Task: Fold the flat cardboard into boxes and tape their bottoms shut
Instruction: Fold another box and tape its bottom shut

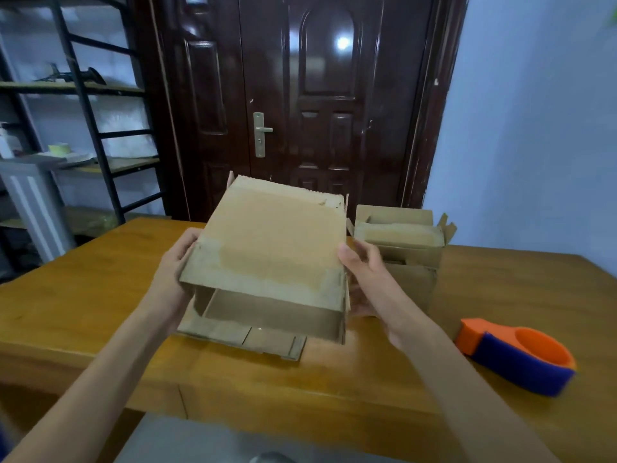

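both arms extended; left grip [177, 262] and right grip [362, 279] curled, facing inward.

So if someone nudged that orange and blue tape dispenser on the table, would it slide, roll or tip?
Probably slide. The tape dispenser lies on its broad side on the wooden table, so tipping looks unlikely. Its round ring faces up, not edge-on, so it should not roll. It looks like hard plastic, likely stiff and fairly light.
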